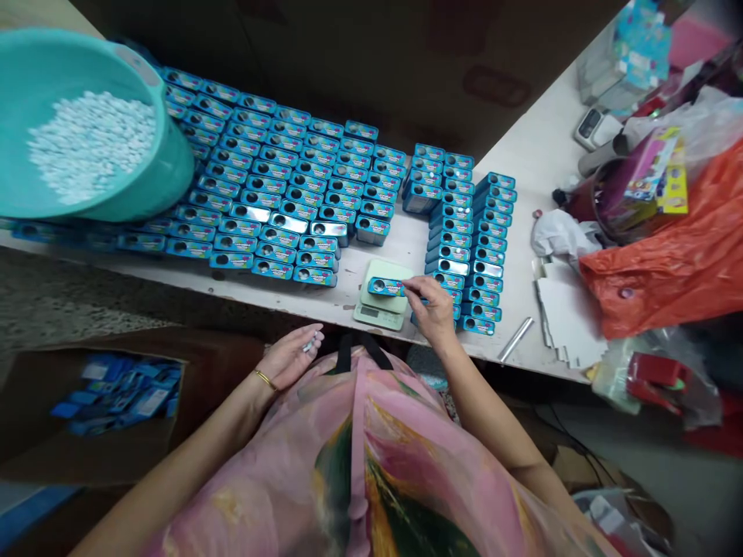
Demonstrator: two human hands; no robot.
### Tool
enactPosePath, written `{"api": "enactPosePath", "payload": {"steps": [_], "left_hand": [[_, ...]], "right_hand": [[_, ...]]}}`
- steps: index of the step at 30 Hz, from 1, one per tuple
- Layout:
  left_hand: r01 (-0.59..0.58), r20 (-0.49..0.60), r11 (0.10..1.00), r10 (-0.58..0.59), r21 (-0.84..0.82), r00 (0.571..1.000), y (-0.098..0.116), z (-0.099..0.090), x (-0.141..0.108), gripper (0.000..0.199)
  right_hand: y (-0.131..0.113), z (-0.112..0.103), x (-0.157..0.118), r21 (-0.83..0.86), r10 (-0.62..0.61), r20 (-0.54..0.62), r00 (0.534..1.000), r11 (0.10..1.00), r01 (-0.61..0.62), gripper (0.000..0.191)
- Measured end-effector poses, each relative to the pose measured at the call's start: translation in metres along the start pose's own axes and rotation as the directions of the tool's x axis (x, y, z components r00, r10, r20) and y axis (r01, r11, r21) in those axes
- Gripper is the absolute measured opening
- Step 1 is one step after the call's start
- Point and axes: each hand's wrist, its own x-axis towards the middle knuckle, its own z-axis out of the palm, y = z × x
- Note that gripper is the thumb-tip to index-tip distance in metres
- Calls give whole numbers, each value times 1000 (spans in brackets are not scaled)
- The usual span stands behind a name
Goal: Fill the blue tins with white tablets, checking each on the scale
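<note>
My right hand (pixel 433 308) pinches a blue tin (pixel 386 288) with a round window, and the tin lies on a pale green digital scale (pixel 377 305) at the table's front edge. My left hand (pixel 287 357) is curled above my lap, just off the table edge, with small white tablets (pixel 309 345) between its fingertips. Several rows of matching blue tins (pixel 290 186) cover the white table, and their rows end close behind the scale. Tablets like these fill a teal plastic basin (pixel 166 166), which is tilted at the upper left.
An open cardboard box (pixel 98 410) of blue packaging sits below the table at the left. A metal tube (pixel 516 339) and stacked white card (pixel 569 317) lie on the table's right side. Beyond them are an orange-red plastic bag (pixel 655 247) and mixed clutter.
</note>
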Motion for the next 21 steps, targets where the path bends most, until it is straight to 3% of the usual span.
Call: {"api": "enactPosePath", "payload": {"steps": [5, 11, 14, 21], "left_hand": [[17, -16, 999, -17, -35, 1000, 0, 3, -3, 19], [68, 41, 996, -66, -64, 997, 4, 32, 8, 19], [49, 80, 997, -45, -57, 996, 8, 42, 15, 21], [25, -17, 998, -26, -50, 1000, 8, 34, 15, 19]], "right_hand": [[-6, 12, 0, 24, -3, 36, 999, 1000, 2, 16], [-20, 20, 9, 44, -90, 90, 992, 995, 86, 18], [-20, 19, 12, 5, -67, 93, 993, 998, 67, 19], [-3, 24, 10, -11, -17, 107, 994, 1000, 18, 18]]}}
